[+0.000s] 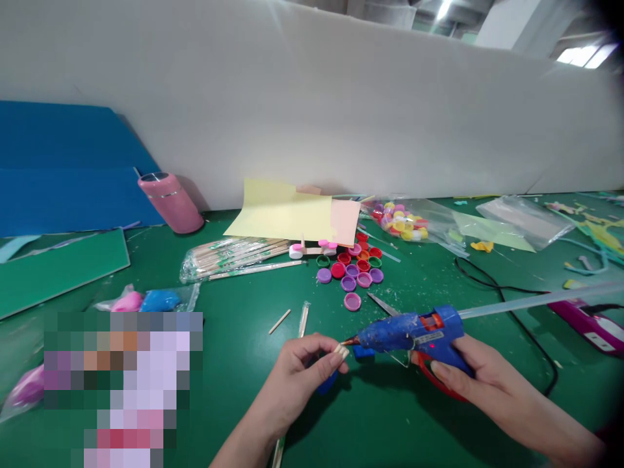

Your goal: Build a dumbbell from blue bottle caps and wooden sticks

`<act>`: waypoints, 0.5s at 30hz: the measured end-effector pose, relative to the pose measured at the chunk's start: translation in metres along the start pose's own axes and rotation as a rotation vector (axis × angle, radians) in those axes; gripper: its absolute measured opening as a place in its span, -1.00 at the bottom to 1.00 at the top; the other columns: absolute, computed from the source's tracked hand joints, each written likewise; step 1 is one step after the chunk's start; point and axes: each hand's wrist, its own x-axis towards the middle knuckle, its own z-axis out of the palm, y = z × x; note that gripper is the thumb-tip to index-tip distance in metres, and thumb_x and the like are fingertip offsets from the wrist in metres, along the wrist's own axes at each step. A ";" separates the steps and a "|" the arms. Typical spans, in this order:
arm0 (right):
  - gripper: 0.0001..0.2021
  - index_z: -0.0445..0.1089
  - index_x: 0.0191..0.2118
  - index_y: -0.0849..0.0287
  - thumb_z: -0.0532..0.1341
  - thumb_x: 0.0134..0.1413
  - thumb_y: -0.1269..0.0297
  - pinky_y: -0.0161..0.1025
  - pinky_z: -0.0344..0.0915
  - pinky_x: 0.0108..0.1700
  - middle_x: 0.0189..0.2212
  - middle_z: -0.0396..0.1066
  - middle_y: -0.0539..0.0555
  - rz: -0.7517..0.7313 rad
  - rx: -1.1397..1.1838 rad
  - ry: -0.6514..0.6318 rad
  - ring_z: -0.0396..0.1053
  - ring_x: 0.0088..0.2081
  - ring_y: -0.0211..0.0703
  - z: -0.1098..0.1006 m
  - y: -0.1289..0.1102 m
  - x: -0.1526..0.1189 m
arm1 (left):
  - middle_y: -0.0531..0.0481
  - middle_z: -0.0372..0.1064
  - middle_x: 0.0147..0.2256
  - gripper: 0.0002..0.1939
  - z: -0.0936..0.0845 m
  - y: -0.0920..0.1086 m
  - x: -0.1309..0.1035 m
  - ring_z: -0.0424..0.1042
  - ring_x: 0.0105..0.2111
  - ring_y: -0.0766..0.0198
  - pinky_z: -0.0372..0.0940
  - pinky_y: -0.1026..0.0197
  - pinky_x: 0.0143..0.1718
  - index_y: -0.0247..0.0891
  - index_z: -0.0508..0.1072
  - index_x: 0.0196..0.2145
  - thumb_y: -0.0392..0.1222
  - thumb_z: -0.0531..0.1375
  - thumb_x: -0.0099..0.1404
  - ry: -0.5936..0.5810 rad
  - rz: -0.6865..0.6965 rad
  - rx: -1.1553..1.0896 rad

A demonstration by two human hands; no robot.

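My left hand (pixel 307 374) pinches a small bundle of pale wooden sticks (pixel 342 351) at the lower middle. Around the grip of a blue glue gun (pixel 412 333), my right hand (pixel 480 374) is closed. The gun's nozzle points left and meets or nearly meets the ends of the sticks. A long clear glue stick (pixel 526 301) extends from the gun's back. Scissors (pixel 383 303) lie partly behind the gun. Beyond my left hand are a short loose stick (pixel 279 322) and a wrapped stick (pixel 304 318).
Colourful caps (pixel 352 301), wrapped chopsticks (pixel 236 257) and yellow paper (pixel 283 213) lie farther back. A pink bottle (pixel 171 203) leans at the left. At the right are a black cable (pixel 529 325) and a magenta power strip (pixel 587 325). The lower left is pixelated.
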 end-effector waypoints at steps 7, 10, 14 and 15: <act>-0.78 0.30 -0.16 0.09 0.05 0.11 0.15 -0.26 0.33 -0.24 -0.29 0.39 0.05 0.007 0.015 -0.007 0.34 -0.28 -0.08 0.001 0.002 -0.002 | 0.02 0.38 -0.56 -0.85 0.000 0.000 0.000 0.23 -0.51 0.34 0.07 0.30 -0.47 -0.31 0.47 -0.49 -0.15 0.21 0.09 -0.003 0.005 0.003; -0.79 0.30 -0.16 0.07 0.05 0.12 0.16 -0.26 0.32 -0.25 -0.29 0.38 0.05 0.008 0.010 -0.006 0.33 -0.28 -0.08 0.000 0.002 -0.002 | 0.02 0.37 -0.56 -0.84 0.000 -0.001 0.001 0.22 -0.52 0.35 0.06 0.30 -0.48 -0.31 0.46 -0.49 -0.15 0.21 0.09 0.002 0.007 0.002; -0.81 0.29 -0.18 0.02 0.05 0.12 0.16 -0.30 0.31 -0.26 -0.31 0.38 0.01 0.008 0.005 -0.010 0.32 -0.30 -0.11 0.000 0.001 -0.001 | 0.02 0.37 -0.55 -0.84 0.000 -0.001 0.001 0.22 -0.52 0.35 0.06 0.30 -0.48 -0.32 0.45 -0.49 -0.15 0.20 0.10 -0.009 0.003 0.018; -0.81 0.29 -0.18 0.02 0.05 0.12 0.16 -0.30 0.31 -0.26 -0.32 0.38 0.00 0.009 0.006 -0.008 0.32 -0.31 -0.12 0.000 0.001 -0.001 | 0.01 0.37 -0.55 -0.83 0.000 -0.001 0.000 0.22 -0.51 0.35 0.07 0.30 -0.48 -0.32 0.45 -0.49 -0.14 0.20 0.10 -0.012 0.002 0.021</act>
